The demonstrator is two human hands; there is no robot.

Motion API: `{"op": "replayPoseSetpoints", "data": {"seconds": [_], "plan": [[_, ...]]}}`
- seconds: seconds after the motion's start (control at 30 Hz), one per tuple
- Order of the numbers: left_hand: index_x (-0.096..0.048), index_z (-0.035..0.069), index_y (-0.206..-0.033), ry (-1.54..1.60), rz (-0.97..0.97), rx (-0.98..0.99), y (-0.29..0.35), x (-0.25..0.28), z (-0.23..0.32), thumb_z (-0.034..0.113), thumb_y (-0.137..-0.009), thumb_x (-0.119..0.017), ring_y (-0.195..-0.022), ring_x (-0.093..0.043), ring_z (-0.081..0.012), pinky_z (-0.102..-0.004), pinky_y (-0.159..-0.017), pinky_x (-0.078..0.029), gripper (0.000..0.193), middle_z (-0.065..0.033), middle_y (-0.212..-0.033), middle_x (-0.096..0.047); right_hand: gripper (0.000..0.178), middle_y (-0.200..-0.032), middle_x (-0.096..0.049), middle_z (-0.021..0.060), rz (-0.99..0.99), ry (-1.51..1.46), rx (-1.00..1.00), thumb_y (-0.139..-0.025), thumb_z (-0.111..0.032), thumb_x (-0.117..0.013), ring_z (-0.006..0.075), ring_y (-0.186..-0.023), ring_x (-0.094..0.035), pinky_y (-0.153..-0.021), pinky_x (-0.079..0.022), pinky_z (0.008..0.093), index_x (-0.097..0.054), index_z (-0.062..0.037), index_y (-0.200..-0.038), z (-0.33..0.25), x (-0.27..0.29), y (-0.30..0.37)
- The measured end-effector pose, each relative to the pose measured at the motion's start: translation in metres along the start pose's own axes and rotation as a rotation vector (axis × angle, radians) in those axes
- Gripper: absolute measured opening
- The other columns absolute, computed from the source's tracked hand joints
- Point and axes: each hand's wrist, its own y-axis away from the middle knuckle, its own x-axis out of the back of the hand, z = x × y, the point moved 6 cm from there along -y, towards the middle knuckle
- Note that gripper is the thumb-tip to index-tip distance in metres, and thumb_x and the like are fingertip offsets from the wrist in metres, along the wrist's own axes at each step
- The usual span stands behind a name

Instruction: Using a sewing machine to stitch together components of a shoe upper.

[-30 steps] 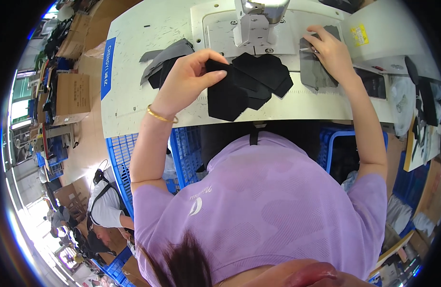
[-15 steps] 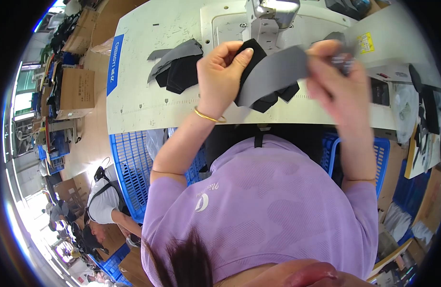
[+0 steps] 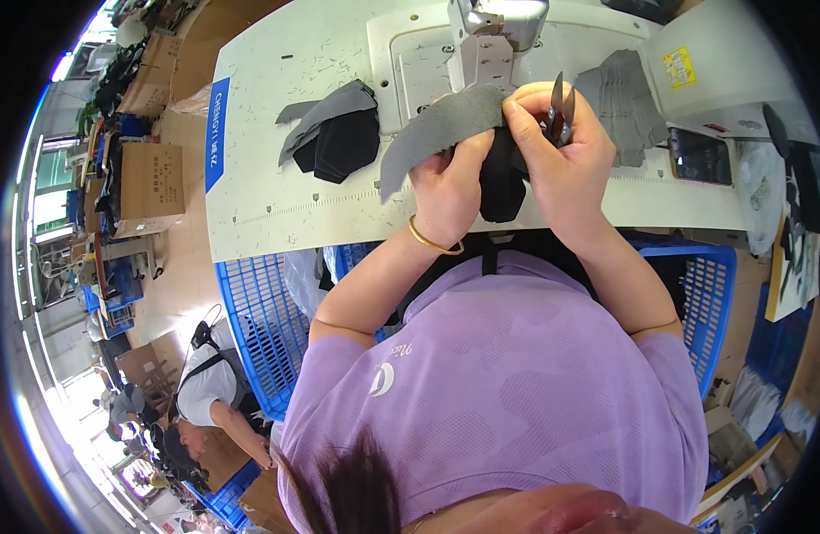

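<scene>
Above the worktop near its front edge, my right hand pinches the grey strip by its right end, my left hand the black piece beneath. The strip's long axis arcs leftward from my right thumb, bending toward the front-left corner.

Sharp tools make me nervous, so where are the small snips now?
In the head view, the snips are in the right hand, right of centre, blades toward the top edge, just left of the grey stack of pieces.
</scene>
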Motion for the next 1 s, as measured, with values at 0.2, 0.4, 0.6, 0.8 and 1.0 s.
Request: {"op": "replayPoseSetpoints", "data": {"seconds": [0.2, 0.4, 0.6, 0.8, 1.0], "plan": [[-0.063, 0.001, -0.101, -0.008, 0.012, -0.054, -0.002, -0.001, 0.003, -0.002, -0.088, -0.06, -0.085, -0.055, -0.0074, -0.0238, -0.076, -0.046, 0.013, 0.0005, -0.095, -0.061, 0.012, -0.084, -0.064, 0.0028, 0.001, -0.004, 0.003, -0.085, -0.005, -0.069, 0.0069, -0.067, -0.054, -0.06, -0.045, 0.0227, -0.058, -0.0015, -0.08, -0.001, -0.002, 0.001], [-0.063, 0.0, -0.099, 0.07, -0.016, -0.021, -0.004, -0.005, 0.007, -0.001, -0.089, -0.062, -0.084, -0.056, -0.0071, -0.0222, -0.071, -0.046, 0.01, -0.001, -0.095, -0.063, 0.012, -0.085, -0.063, 0.0035, 0.006, 0.03, -0.003, -0.084, -0.004, -0.07, 0.0079, -0.067, -0.054, -0.06, -0.044, 0.0234, -0.058, -0.0018, -0.081, 0.003, -0.004, 0.002], [-0.065, -0.002, -0.097, 0.033, 0.132, -0.049, -0.009, -0.002, 0.006, 0.008, -0.093, -0.065, -0.081, -0.062, -0.0103, -0.0222, -0.071, -0.049, 0.011, -0.0046, -0.092, -0.066, 0.011, -0.085, -0.063, 0.0028, -0.003, 0.084, 0.124, -0.084, -0.004, -0.069, 0.0069, -0.07, -0.055, -0.06, -0.044, 0.0232, -0.058, -0.0027, -0.083, -0.005, -0.004, 0.003], [-0.065, -0.001, -0.097, 0.046, 0.123, 0.064, -0.01, 0.001, 0.006, 0.008, -0.093, -0.066, -0.076, -0.059, -0.0083, -0.0231, -0.068, -0.049, 0.01, -0.0024, -0.088, -0.066, 0.017, -0.07, -0.065, 0.0024, -0.146, -0.223, -0.319, -0.095, -0.016, -0.062, 0.0038, -0.054, -0.051, -0.053, -0.043, 0.0196, -0.066, -0.0001, -0.1, 0.008, 0.004, 0.01], [-0.066, -0.001, -0.098, 0.021, 0.13, 0.09, -0.01, 0.0, 0.0, 0.01, -0.092, -0.068, -0.076, -0.058, -0.0077, -0.0225, -0.068, -0.048, 0.012, -0.0019, -0.089, -0.066, 0.017, -0.069, -0.066, 0.0033, -0.146, -0.009, -0.169, -0.093, -0.017, -0.065, 0.0059, -0.062, -0.06, -0.055, -0.046, 0.0212, -0.068, 0.0, -0.092, 0.004, 0.004, 0.011]]}}
